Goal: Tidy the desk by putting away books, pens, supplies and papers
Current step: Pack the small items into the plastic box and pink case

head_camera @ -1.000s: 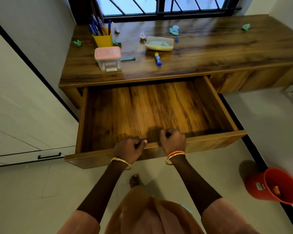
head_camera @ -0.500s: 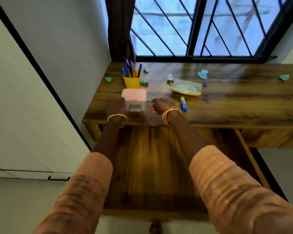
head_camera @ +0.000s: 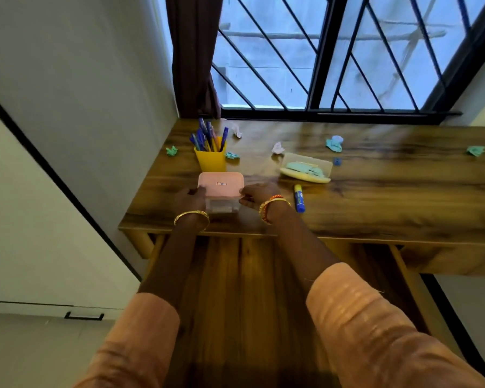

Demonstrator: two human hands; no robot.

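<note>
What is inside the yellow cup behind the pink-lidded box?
The yellow cup holds a bunch of mostly blue pens standing upright, tips and caps sticking out above the rim. Their lower ends and anything else at the bottom are hidden by the opaque wall.

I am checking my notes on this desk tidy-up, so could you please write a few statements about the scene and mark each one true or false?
1. Both the left hand and the right hand hold the pink-lidded box. True.
2. The yellow cup is empty. False: it holds pens.
3. The drawer below the desk is open. True.
4. The blue glue stick stands upright. False: it lies flat.
</note>
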